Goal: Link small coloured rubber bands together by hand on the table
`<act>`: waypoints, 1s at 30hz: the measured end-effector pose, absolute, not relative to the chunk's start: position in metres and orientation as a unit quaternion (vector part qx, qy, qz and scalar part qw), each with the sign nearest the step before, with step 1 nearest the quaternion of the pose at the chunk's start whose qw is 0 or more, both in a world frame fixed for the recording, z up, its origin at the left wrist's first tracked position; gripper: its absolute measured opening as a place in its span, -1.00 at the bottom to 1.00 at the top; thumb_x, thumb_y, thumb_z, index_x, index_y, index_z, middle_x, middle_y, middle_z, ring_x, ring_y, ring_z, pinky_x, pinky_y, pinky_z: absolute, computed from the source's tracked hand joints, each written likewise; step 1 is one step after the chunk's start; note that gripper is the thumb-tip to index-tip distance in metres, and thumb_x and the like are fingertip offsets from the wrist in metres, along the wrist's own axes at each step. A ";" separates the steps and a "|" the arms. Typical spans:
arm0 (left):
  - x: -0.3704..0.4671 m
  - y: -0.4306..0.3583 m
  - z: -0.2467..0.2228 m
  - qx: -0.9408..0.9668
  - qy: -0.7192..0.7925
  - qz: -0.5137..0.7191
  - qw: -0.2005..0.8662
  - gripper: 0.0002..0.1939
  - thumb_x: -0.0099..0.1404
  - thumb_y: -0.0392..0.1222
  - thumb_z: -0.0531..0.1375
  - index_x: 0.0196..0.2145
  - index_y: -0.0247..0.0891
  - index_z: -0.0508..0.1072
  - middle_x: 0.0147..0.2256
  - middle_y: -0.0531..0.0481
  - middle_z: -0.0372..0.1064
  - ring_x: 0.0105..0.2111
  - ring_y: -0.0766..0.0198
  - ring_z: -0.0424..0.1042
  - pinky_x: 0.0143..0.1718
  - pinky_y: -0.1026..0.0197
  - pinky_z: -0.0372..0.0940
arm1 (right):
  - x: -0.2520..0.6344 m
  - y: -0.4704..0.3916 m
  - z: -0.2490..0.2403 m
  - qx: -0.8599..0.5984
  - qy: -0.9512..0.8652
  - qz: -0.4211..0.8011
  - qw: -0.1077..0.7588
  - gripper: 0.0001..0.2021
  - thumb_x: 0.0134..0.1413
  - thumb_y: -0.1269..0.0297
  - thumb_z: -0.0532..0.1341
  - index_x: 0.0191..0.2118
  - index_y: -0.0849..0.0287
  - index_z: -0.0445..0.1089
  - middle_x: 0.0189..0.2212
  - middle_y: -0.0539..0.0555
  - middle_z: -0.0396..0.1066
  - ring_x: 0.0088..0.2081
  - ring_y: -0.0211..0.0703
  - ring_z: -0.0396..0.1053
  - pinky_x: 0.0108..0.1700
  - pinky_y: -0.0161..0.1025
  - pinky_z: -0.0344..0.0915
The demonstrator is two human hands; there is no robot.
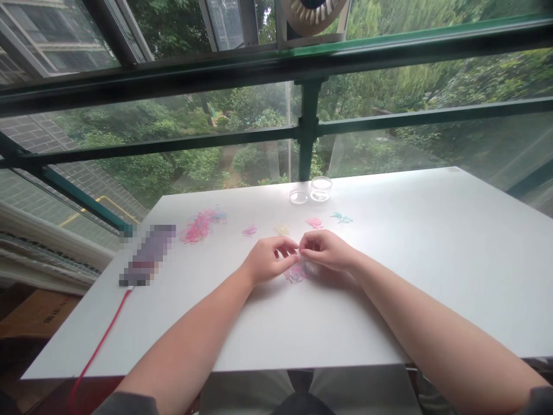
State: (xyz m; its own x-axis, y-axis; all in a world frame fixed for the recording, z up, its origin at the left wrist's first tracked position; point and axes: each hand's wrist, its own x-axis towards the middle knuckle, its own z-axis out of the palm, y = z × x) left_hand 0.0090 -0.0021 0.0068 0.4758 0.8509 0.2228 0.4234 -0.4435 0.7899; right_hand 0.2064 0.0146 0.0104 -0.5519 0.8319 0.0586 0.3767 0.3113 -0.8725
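Observation:
My left hand (272,259) and my right hand (326,249) meet fingertip to fingertip above the middle of the white table. Both have their fingers bent in a pinch; whatever lies between the tips is too small to make out. Just beneath them is a pile of pink and lilac bands (296,275), thin and looped like small rubber bands, partly covered by the hands. Beyond the hands lie small sorted heaps: purple bands (249,230), yellow bands (282,229), pink bands (314,222) and teal bands (341,217).
A larger mixed heap of bands (202,226) spreads on the left. Near the far edge stand a clear round container (321,189) and a clear lid (298,197). A blurred-out phone-like object (149,253) with a red cable (103,340) lies at the table's (432,259) left edge.

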 end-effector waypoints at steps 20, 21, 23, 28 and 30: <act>0.007 0.001 0.006 0.771 0.433 0.351 0.308 -0.87 0.17 -0.19 0.17 -0.39 -0.28 0.48 -0.42 0.00 0.46 -0.48 0.39 0.36 -0.49 0.35 0.22 | 0.213 0.019 0.007 -0.392 -0.764 0.441 0.260 -0.88 -0.10 0.34 0.21 -0.37 0.25 0.38 -0.54 -0.01 0.34 -0.53 -0.34 0.23 -0.48 -0.37 0.16; 0.006 0.002 0.006 0.769 0.434 0.351 0.312 -0.86 0.17 -0.17 0.17 -0.39 -0.28 0.48 -0.41 -0.01 0.46 -0.49 0.39 0.36 -0.49 0.35 0.22 | 0.212 0.019 0.007 -0.392 -0.762 0.443 0.263 -0.88 -0.10 0.32 0.22 -0.38 0.25 0.38 -0.54 0.00 0.34 -0.54 -0.34 0.23 -0.49 -0.37 0.16; 0.006 0.001 0.006 0.766 0.437 0.348 0.319 -0.85 0.17 -0.15 0.17 -0.39 -0.29 0.48 -0.41 -0.01 0.46 -0.49 0.39 0.35 -0.49 0.35 0.23 | 0.211 0.018 0.007 -0.389 -0.760 0.446 0.268 -0.87 -0.09 0.29 0.23 -0.40 0.26 0.38 -0.55 0.00 0.34 -0.55 -0.35 0.22 -0.50 -0.38 0.14; 0.008 0.001 0.005 0.769 0.434 0.344 0.320 -0.83 0.17 -0.14 0.18 -0.39 -0.29 0.48 -0.42 -0.02 0.46 -0.48 0.37 0.36 -0.48 0.34 0.23 | 0.209 0.018 0.006 -0.387 -0.758 0.439 0.289 -0.86 -0.07 0.27 0.22 -0.44 0.26 0.37 -0.59 -0.03 0.30 -0.56 -0.36 0.18 -0.50 -0.38 0.11; 0.008 0.001 0.005 0.771 0.435 0.342 0.315 -0.84 0.17 -0.15 0.18 -0.38 -0.29 0.48 -0.42 -0.01 0.46 -0.47 0.37 0.37 -0.48 0.34 0.22 | 0.210 0.018 0.006 -0.384 -0.756 0.437 0.299 -0.86 -0.07 0.28 0.21 -0.45 0.27 0.37 -0.61 -0.04 0.28 -0.56 -0.36 0.17 -0.50 -0.38 0.10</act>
